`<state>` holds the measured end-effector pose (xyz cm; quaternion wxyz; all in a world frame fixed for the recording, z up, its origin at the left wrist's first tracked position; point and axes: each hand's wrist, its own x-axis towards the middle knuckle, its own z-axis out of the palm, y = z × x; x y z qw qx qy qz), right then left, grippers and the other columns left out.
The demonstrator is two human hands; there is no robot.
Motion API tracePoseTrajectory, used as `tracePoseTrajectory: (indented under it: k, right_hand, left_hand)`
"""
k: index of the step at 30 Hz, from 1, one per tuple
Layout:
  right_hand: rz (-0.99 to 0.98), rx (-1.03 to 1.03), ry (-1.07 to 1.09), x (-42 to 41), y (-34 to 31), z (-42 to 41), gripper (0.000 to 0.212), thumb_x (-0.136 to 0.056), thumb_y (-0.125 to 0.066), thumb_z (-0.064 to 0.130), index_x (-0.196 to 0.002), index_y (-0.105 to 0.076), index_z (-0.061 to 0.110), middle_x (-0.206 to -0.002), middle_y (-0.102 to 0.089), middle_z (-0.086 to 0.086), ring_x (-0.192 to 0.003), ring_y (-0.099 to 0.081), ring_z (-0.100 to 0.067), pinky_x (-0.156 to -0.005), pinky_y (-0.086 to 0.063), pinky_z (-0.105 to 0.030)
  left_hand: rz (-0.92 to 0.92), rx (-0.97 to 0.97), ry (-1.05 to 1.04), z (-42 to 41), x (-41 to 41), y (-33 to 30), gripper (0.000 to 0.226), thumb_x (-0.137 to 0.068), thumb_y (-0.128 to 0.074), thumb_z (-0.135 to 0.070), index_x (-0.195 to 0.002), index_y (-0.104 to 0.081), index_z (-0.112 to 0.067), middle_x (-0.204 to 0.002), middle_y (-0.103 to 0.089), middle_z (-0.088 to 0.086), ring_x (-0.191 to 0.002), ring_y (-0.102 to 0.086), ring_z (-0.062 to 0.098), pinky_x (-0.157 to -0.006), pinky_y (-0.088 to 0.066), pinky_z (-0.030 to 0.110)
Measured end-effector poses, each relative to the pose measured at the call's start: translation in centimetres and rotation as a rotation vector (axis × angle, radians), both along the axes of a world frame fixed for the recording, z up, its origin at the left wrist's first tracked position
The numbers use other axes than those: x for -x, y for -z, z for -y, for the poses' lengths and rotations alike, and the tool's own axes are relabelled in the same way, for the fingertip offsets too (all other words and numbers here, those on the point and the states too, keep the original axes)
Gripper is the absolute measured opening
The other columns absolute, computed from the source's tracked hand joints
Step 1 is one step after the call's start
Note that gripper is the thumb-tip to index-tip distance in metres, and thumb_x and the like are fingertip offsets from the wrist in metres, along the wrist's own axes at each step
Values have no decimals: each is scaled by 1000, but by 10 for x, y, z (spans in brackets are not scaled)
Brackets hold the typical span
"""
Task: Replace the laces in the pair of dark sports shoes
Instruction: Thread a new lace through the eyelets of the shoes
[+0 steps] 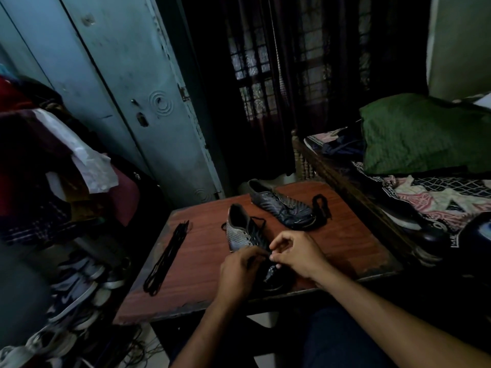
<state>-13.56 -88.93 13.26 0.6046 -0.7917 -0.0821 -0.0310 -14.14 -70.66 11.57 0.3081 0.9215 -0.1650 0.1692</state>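
Working at the near shoe (245, 236), both hands meet over its toe end, which points at the person and lies close to the desk's (202, 264) front edge. The left hand (237, 272) is curled over the vamp, and the right hand (299, 254) has its fingertips pinched together right at the eyelets; they appear to hold a black lace between them, though the light is dim and the strand itself is hard to make out. Setting the toe nearest the body makes sense: the lowest eyelets are within easy reach, and the left hand can steady the shoe while the right feeds or pulls. A loose loop of lace (256, 221) trails from the upper eyelets, so this shoe is only partly done (whether unthreading or rethreading I cannot say).

Two dark shoes in all. The second one, the far shoe (280, 207), lies on its side toward the desk's back edge, and it looks unlaced. Just beside its toe, toward the right edge, sits one bunched lace pile (321, 208). One long straight bundle of black laces (168, 254) lies along the left edge, well apart from both shoes, likely kept aside so the sets do not mix.

Beyond the desk stand a bed (398, 187) on the right and a blue door (148, 107) behind.
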Motion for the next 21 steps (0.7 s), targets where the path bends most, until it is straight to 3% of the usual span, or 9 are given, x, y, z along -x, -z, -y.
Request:
tracePoseTrajectory:
  k: [2,5,8,12,16,19,21]
  right_hand:
    - [16,23,5,-1,0,0,24,-77,-79,-8,-78,-67,13,-62,-67,2,-48,-63,-6,-54,-50,-19]
    - [26,45,-8,-3,-2,8,22,-76,-80,-6,-79,-70,14,-65,-71,1,-56,-68,-10,-61,-52,-21]
    - [20,12,-31,-4,-9,16,22,-76,-79,-8,-81,-71,12,-68,-73,0,-62,-70,-13,-65,-54,-23]
    - [125,87,-80,-4,-17,21,29,-75,-81,-4,-80,-71,23,-76,-75,0,-68,-69,-7,-67,-54,-22]
    - [181,170,-39,-2,-11,14,33,-75,-82,0,-84,-70,29,-72,-74,0,-69,-72,-14,-63,-55,-25]
    - [143,103,3,-5,-6,10,37,-73,-83,-2,-81,-68,31,-66,-71,9,-64,-72,-16,-59,-52,-23]
    - [125,46,21,-5,-4,10,36,-70,-85,-4,-79,-67,26,-66,-69,4,-58,-69,-16,-58,-51,-26]
  left_hand:
    - [-94,116,72,2,1,-9,11,-90,-71,-21,-90,-76,-31,-84,-74,-22,-79,-67,-7,-72,-53,22]
    - [-142,166,71,2,0,-20,20,-89,-74,-6,-85,-79,-25,-79,-75,-19,-73,-66,-8,-69,-50,15]
    - [-72,140,16,4,-1,-15,24,-88,-74,-5,-90,-81,-27,-89,-75,-13,-81,-68,-4,-74,-51,15]
    - [-23,175,-41,12,-2,-6,26,-90,-74,-10,-106,-80,-29,-101,-77,-15,-90,-67,-4,-84,-56,25]
    - [-25,201,-27,16,4,-9,49,-90,-74,-13,-129,-64,-42,-98,-73,-21,-91,-69,-5,-79,-57,24]
    - [-28,223,31,15,5,-9,63,-90,-74,-9,-139,-55,-43,-95,-70,-18,-88,-71,-3,-77,-60,28]
    - [-20,257,51,14,5,-7,63,-89,-76,-7,-139,-56,-40,-93,-72,-14,-87,-72,1,-78,-61,32]
